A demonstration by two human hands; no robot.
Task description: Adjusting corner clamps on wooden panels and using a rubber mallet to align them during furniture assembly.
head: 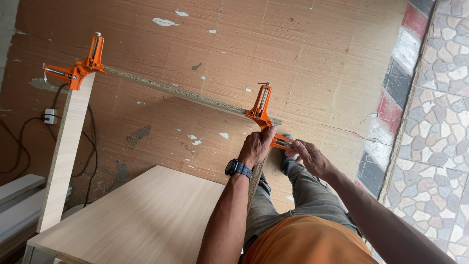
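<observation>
Over the brown floor (303, 58), upright chipboard panels (63, 156) meet at two corners. At the near corner sits an orange corner clamp (261, 113); left hand (256, 146) grips it, right hand (308, 155) fingers pinch its screw handle (283, 143).

Left hand (257, 145) covers the near orange corner clamp's (264, 116) lower part; right hand's (308, 155) fingertips hide its screw handle. Bottom edge cuts bottom panel (137, 220).

A white power socket (50, 116) with black cables (90, 161) lies on the brown floor (303, 54), left of the upright side board (66, 151). Far from it, patterned stone paving (439, 122) runs alongside.
</observation>
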